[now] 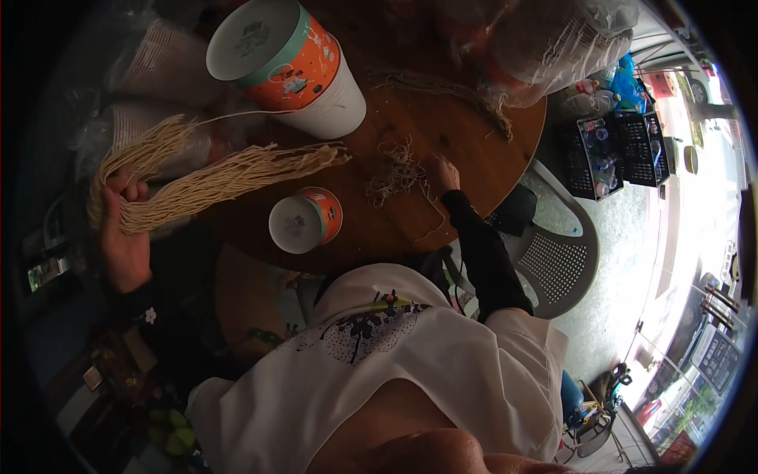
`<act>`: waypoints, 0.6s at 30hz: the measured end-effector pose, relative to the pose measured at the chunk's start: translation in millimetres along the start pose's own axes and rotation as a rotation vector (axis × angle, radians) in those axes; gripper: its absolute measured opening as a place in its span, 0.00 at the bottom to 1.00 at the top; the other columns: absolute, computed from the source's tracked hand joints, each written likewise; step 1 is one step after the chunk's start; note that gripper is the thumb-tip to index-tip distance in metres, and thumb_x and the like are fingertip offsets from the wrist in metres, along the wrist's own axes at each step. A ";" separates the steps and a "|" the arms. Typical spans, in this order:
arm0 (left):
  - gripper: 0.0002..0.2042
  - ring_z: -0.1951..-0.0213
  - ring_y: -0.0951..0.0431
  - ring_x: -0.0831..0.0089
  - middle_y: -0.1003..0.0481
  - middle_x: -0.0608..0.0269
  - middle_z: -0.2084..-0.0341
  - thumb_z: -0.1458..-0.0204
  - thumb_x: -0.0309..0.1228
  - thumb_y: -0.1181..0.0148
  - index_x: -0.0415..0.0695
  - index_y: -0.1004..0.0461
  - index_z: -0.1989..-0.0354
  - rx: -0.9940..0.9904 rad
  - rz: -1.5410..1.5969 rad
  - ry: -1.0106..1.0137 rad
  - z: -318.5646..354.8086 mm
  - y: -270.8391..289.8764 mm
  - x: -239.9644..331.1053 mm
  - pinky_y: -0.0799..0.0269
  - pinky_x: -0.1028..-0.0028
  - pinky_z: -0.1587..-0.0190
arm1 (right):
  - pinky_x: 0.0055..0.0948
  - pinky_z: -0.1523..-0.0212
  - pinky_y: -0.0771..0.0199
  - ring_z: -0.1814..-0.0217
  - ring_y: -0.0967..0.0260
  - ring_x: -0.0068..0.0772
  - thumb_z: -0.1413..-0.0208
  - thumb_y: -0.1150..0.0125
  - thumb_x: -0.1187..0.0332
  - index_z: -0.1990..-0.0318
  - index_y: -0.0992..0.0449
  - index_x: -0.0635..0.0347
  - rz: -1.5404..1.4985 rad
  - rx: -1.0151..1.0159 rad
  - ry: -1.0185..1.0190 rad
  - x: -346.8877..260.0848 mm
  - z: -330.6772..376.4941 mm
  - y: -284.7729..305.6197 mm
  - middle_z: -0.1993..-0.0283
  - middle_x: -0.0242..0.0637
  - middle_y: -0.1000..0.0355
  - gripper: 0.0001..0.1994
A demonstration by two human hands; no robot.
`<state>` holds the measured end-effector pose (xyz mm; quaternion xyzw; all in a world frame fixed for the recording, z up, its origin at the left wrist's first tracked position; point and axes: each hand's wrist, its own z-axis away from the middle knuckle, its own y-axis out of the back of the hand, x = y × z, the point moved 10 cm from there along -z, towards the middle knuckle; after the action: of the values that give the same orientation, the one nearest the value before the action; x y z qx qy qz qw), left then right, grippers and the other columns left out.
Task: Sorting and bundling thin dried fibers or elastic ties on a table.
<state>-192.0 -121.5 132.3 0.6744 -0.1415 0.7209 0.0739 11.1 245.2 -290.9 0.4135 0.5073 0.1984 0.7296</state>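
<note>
Beige string bundle [229,188] in left hand [126,235], fingers clamped on it.
Right hand [444,172] beside tangled string [395,180]; fingertips obscured, can't tell grip.

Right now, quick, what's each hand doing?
Left hand: closed, holding the string bundle.
Right hand: by the tangled string; can't tell if it's open or closed.
</note>
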 end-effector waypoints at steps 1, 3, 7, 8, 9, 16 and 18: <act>0.14 0.64 0.30 0.76 0.28 0.65 0.70 0.40 0.39 0.58 0.42 0.29 0.62 0.212 -0.082 -0.038 7.9 27.8 11.3 0.40 0.73 0.47 | 0.42 0.63 0.31 0.60 0.32 0.46 0.48 0.50 0.65 0.63 0.27 0.53 -0.029 0.074 0.120 -27.5 -4.1 2.2 0.60 0.40 0.30 0.08; 0.14 0.54 0.30 0.67 0.29 0.59 0.58 0.40 0.37 0.56 0.40 0.29 0.58 0.045 -0.026 -0.029 -2.1 62.3 -17.2 0.45 0.67 0.40 | 0.42 0.63 0.31 0.59 0.33 0.45 0.49 0.48 0.64 0.63 0.27 0.53 -0.113 0.102 0.201 -68.6 -15.3 -12.3 0.60 0.40 0.31 0.08; 0.10 0.66 0.33 0.75 0.32 0.68 0.70 0.41 0.34 0.55 0.41 0.32 0.61 -0.091 0.339 0.137 -8.2 39.4 -67.3 0.42 0.66 0.41 | 0.40 0.62 0.30 0.56 0.33 0.43 0.53 0.44 0.61 0.64 0.26 0.53 0.088 0.060 0.238 -111.6 -46.9 -77.0 0.59 0.40 0.32 0.10; 0.09 0.72 0.36 0.79 0.35 0.71 0.75 0.41 0.34 0.54 0.41 0.33 0.62 -0.265 0.451 0.150 -10.1 28.7 -79.6 0.40 0.67 0.43 | 0.40 0.62 0.30 0.56 0.33 0.43 0.53 0.44 0.61 0.64 0.26 0.53 0.082 0.069 0.243 -106.4 -51.4 -97.1 0.59 0.40 0.32 0.10; 0.08 0.74 0.40 0.80 0.39 0.72 0.78 0.41 0.34 0.54 0.42 0.33 0.64 -0.228 0.487 0.225 -12.7 21.7 -97.1 0.38 0.68 0.46 | 0.41 0.63 0.30 0.58 0.32 0.44 0.53 0.44 0.61 0.64 0.26 0.54 0.162 0.181 0.259 -95.7 -52.6 -109.5 0.61 0.41 0.31 0.11; 0.09 0.78 0.39 0.82 0.40 0.73 0.81 0.42 0.36 0.51 0.43 0.32 0.65 -0.094 0.297 0.278 19.3 13.3 -180.5 0.34 0.73 0.62 | 0.36 0.71 0.30 0.72 0.29 0.43 0.52 0.43 0.64 0.66 0.29 0.61 -0.483 -0.026 0.037 -158.6 -43.6 -37.6 0.75 0.43 0.29 0.11; 0.10 0.74 0.34 0.79 0.33 0.70 0.77 0.42 0.36 0.51 0.43 0.32 0.64 -0.095 0.281 0.321 26.5 -4.1 -207.6 0.33 0.73 0.61 | 0.32 0.72 0.31 0.72 0.29 0.40 0.51 0.43 0.67 0.67 0.30 0.63 -0.675 -0.024 0.127 -209.9 -10.9 13.9 0.74 0.44 0.29 0.08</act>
<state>-149.0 -108.1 -72.1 0.5202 -0.2543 0.8149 0.0260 -82.3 108.8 -160.3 0.2004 0.6575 -0.0231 0.7260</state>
